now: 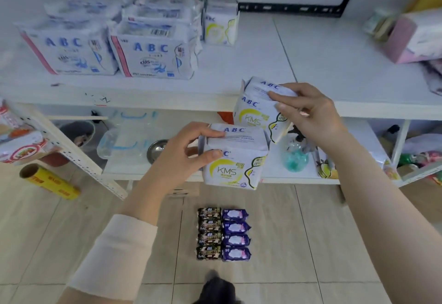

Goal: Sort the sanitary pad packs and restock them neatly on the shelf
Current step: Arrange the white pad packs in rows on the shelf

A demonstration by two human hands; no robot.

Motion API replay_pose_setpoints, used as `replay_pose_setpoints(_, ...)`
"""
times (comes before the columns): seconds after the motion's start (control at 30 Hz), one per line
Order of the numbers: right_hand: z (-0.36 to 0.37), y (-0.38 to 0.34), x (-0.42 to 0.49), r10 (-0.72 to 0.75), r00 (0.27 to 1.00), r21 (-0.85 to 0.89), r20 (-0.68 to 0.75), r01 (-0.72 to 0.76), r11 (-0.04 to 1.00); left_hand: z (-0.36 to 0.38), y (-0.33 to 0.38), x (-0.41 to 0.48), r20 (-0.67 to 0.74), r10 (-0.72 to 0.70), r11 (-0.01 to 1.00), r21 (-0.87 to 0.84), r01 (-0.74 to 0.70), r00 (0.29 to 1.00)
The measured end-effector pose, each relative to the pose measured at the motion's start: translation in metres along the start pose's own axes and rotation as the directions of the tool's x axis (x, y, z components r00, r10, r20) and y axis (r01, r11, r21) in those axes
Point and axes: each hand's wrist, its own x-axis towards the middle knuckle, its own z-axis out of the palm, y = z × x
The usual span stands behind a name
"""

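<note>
My left hand [184, 154] grips a white ABC pad pack with yellow-green print [235, 160], held in the air below the front edge of the white shelf [311, 64]. My right hand [308, 112] holds a second pack of the same kind [257, 110] at the shelf's front edge, slightly higher. On the shelf at the back stands one more yellow-green pack [220, 22]. To its left are stacked larger white ABC packs with blue print and pink sides [153, 50]. On the floor lie two columns of small packs, dark ones [209, 233] and purple ones [236, 234].
A pink-and-white package [411, 38] lies at the shelf's right end. The lower shelf holds clear plastic boxes [124, 141], a metal bowl [156, 151] and a green bottle [296, 157]. A yellow roll of film [51, 181] lies on the tiled floor at left.
</note>
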Motion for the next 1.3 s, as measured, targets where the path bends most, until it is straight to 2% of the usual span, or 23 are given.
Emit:
replay_pose_setpoints(0.3, 0.0, 0.006, 0.083, -0.029, 0.999, 0.025, 0.035, 0.028, 0.999, -0.023, 0.005, 0.061, -0.052, 0.146, 0.978, 0.155, -0.137, 0.988)
replay_pose_setpoints(0.63, 0.009, 0.033, 0.215, -0.029, 0.97, 0.042, 0.241, 0.019, 0.999, -0.035, 0.005, 0.16, -0.185, 0.125, 0.975, 0.206, -0.086, 0.975)
replay_pose_setpoints(0.87, 0.033, 0.048, 0.262, -0.042, 0.94, 0.043, 0.339, 0.029, 0.999, -0.042, -0.01, 0.192, -0.209, 0.149, 0.93, 0.361, -0.065, 0.966)
replay_pose_setpoints(1.0, 0.045, 0.056, 0.267, -0.047, 0.927, 0.05, 0.371, 0.031, 0.998, -0.044, -0.017, 0.199, -0.204, 0.191, 0.833, 0.551, -0.049, 0.96)
replay_pose_setpoints(1.1, 0.05, 0.061, 0.266, -0.041, 0.924, 0.092, 0.379, 0.006, 0.996, -0.042, -0.021, 0.199, -0.188, 0.294, 0.738, 0.668, -0.097, 0.937)
replay_pose_setpoints(1.23, 0.046, 0.063, 0.268, -0.061, 0.905, 0.047, 0.421, 0.045, 0.998, -0.034, -0.019, 0.195, -0.153, 0.481, 0.504, 0.854, -0.129, 0.863)
replay_pose_setpoints(1.3, 0.041, 0.063, 0.267, -0.108, 0.909, 0.014, 0.403, 0.112, 0.994, -0.028, -0.019, 0.195, -0.073, 0.535, 0.388, 0.906, -0.168, 0.842)
